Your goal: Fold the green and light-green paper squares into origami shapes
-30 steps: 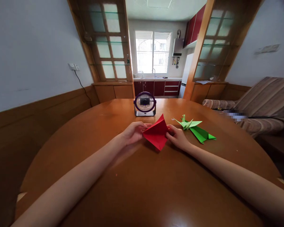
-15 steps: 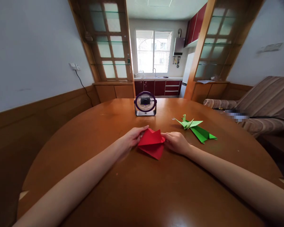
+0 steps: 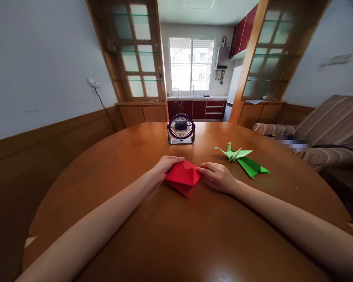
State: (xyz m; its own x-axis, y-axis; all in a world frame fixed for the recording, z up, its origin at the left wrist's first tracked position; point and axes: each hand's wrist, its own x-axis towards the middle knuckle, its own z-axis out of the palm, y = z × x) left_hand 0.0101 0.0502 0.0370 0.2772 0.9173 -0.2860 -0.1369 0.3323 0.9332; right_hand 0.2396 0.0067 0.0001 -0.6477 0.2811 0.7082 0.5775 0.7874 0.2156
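Observation:
A folded red paper (image 3: 182, 177) lies on the round wooden table (image 3: 176, 235) between my hands. My left hand (image 3: 164, 165) grips its upper left edge, fingers curled over the top. On the other side, my right hand (image 3: 217, 177) pinches the paper's right corner against the table. The paper's top flap is folded down toward me and lies nearly flat.
A small purple desk fan (image 3: 181, 129) stands behind the red paper. A light green origami crane (image 3: 234, 153) and a darker green folded paper (image 3: 251, 167) lie to the right. A striped sofa (image 3: 326, 129) stands at the right edge.
The red paper stood up with its point raised; both hands have folded it down and pressed it toward the table, shifting slightly left.

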